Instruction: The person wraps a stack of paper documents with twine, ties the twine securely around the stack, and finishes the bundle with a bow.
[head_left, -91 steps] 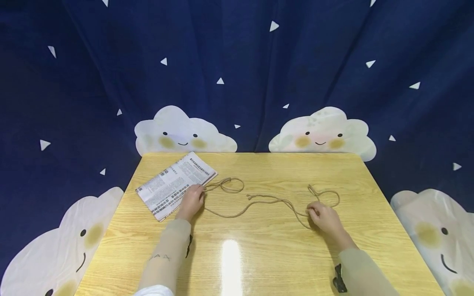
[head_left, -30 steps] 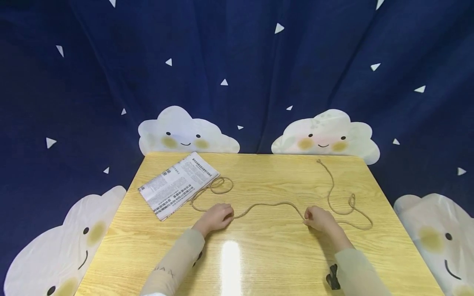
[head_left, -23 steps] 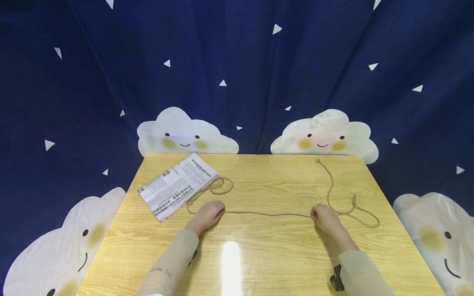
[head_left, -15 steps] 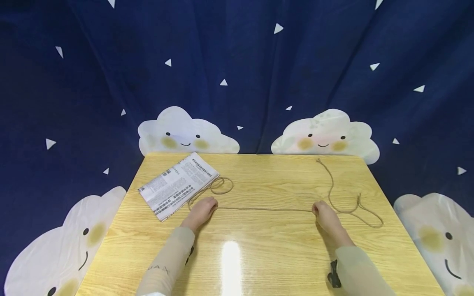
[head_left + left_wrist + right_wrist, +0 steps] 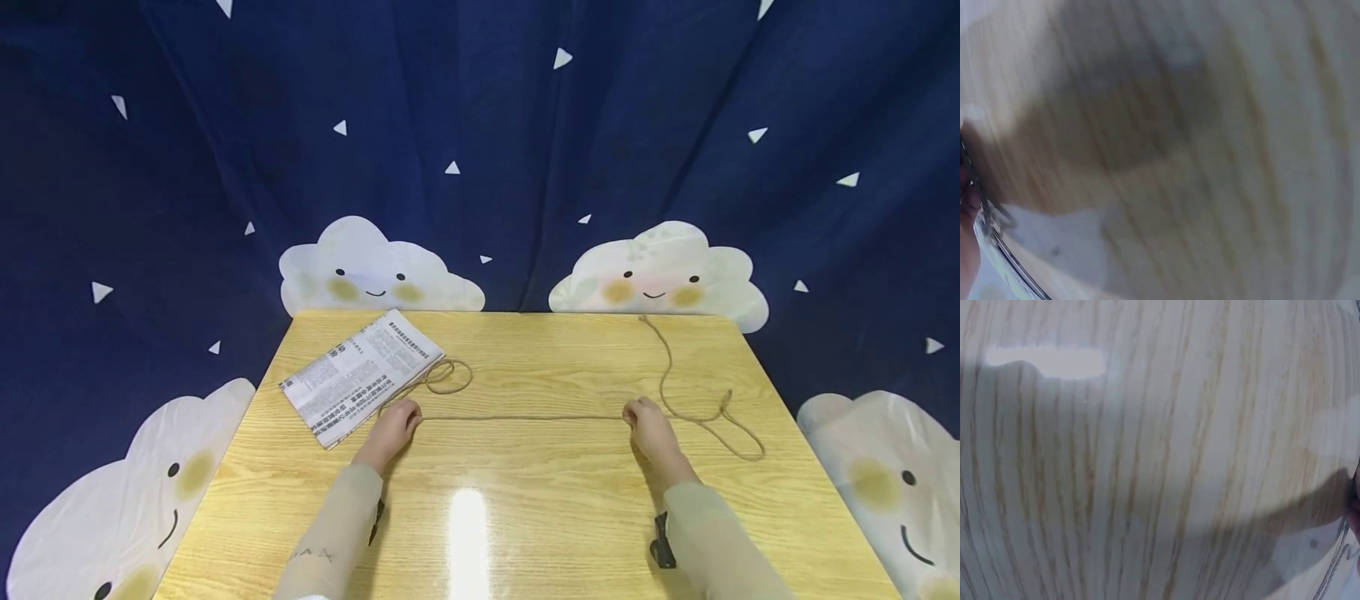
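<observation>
Two-handed, pinching with left hand and right hand a thin rope stretched straight between them, with sleeved forearms slanted inward over a wooden desk; with rope looped beside a folded newspaper at left and trailing to the far edge at right.

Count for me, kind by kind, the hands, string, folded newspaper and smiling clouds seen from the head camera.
Hands: 2
String, taken as one run through both hands: 1
Folded newspaper: 1
Smiling clouds: 4
Total: 8
</observation>
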Action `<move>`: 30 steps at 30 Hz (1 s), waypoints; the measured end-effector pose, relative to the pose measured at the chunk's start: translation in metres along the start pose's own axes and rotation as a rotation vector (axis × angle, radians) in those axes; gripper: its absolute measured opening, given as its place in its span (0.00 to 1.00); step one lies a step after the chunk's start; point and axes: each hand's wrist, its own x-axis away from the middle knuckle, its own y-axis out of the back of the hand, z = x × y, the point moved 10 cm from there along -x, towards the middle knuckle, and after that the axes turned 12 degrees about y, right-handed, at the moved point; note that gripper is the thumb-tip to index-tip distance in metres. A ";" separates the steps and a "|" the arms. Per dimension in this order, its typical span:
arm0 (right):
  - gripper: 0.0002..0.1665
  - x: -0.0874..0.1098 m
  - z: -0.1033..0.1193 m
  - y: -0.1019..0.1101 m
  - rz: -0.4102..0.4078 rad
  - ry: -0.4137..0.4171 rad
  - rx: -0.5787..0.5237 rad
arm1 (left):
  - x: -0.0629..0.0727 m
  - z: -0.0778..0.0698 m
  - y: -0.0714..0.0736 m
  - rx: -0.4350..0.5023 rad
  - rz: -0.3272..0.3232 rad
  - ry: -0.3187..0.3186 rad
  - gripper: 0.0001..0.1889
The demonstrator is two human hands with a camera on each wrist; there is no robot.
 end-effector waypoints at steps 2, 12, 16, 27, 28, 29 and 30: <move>0.03 -0.001 0.001 0.002 -0.012 0.001 -0.004 | 0.002 0.003 0.003 0.012 -0.002 0.017 0.02; 0.03 0.002 0.001 0.001 -0.040 0.012 -0.034 | 0.007 0.014 0.005 0.054 0.011 0.068 0.03; 0.02 0.004 0.001 0.000 -0.040 0.010 -0.044 | 0.008 0.013 0.007 0.048 -0.010 0.044 0.02; 0.03 0.012 0.009 -0.001 0.034 0.017 -0.079 | 0.010 0.013 0.008 0.016 -0.043 0.025 0.02; 0.04 0.012 0.009 -0.001 0.037 0.015 -0.080 | 0.011 0.013 0.008 0.009 -0.047 0.020 0.02; 0.04 0.012 0.009 0.000 0.036 0.013 -0.079 | 0.011 0.012 0.008 0.003 -0.052 0.015 0.02; 0.04 0.012 0.009 0.001 0.031 0.008 -0.078 | 0.012 0.012 0.009 -0.004 -0.058 0.007 0.03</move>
